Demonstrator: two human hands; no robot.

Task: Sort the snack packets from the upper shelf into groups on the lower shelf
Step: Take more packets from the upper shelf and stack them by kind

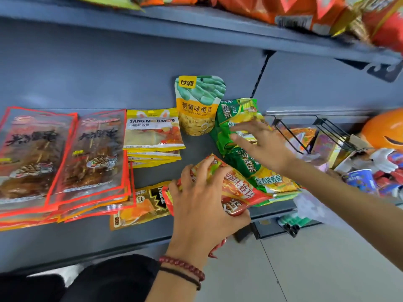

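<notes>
1. The left hand grasps a red crinkled foil snack packet, fingers curled over its top edge, at the front of the grey metal lower shelf.
2. The right hand lies flat with fingers spread, released, pressing on a pile of green and yellow foil noodle packets just behind the red one.
3. A yellow stand-up broad-bean pouch leans against the back panel.
4. Left of it lie stacked yellow gummy packets, a black and orange packet, and two piles of clear red-edged skewer packets.
5. The grey upper shelf carries orange and red bags.
</notes>
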